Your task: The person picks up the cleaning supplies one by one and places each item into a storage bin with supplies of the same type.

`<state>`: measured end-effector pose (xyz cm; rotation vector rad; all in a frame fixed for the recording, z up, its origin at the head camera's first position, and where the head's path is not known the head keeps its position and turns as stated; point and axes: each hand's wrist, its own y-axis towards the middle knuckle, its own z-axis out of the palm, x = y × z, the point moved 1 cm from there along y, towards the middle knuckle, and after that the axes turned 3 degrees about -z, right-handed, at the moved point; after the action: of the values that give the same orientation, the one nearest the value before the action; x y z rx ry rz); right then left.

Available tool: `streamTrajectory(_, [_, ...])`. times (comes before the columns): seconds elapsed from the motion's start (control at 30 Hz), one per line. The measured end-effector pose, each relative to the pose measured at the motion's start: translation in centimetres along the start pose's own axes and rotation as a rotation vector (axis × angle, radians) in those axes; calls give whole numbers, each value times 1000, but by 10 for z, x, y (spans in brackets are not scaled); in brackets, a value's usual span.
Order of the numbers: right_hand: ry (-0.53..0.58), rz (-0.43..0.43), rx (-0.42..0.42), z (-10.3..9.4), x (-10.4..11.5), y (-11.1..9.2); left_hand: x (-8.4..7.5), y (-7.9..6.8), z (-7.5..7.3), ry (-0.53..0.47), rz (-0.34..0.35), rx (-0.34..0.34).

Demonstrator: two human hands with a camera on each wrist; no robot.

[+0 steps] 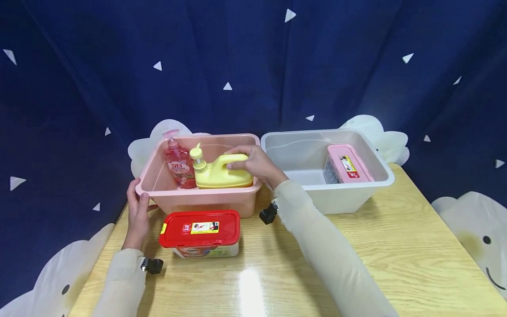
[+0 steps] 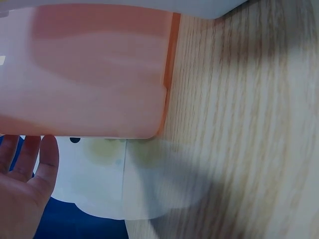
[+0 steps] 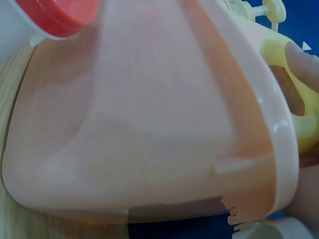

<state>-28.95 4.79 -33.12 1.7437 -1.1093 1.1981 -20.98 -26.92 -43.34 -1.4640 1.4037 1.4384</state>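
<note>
My right hand [image 1: 257,165] grips the handle of a yellow pump bottle [image 1: 222,172], which lies tilted on its side within the pink bin [image 1: 198,201]. In the right wrist view, the thumb wraps over that yellow handle [image 3: 274,52] beyond the bin's rim. To the bottle's left, a red pump bottle [image 1: 180,165] stands leaning in the same bin. My left hand [image 1: 138,215] is at the bin's front left corner; the left wrist view shows fairly straight fingers [image 2: 48,157] touching its side. In front of the bin is a red-lidded plastic box [image 1: 202,229].
A pale grey bin [image 1: 328,186] stands to the right of the pink one, with a pink-lidded box [image 1: 349,164] in its right side. Both bins are on a wooden table [image 1: 317,281] against a dark blue curtain [image 1: 253,57].
</note>
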Motion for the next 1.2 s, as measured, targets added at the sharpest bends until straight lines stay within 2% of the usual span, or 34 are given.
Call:
streamTrajectory(0.17, [1, 35, -12, -5, -1, 0, -13, -2, 5, -7, 0, 14])
streamTrajectory(0.27, [-3, 55, -11, -7, 0, 1, -15, -2, 6, -4, 9, 12])
streamTrajectory(0.6, [-29, 36, 9, -6, 2, 2, 3, 5, 1, 9, 2, -7])
streamTrajectory(0.77, [-41, -50, -1, -9, 3, -3, 3, 5, 3, -27, 7, -10])
streamTrajectory(0.9, [-37, -110, 19, -11, 6, -10, -3, 2, 3, -12, -1, -8])
streamTrajectory(1.03, [-129, -227, 50, -18, 8, -20, -8, -2, 2, 9, -6, -4])
streamTrajectory(1.2, [-307, -339, 48, -30, 12, -43, -3, -3, -2, 7, -5, -16])
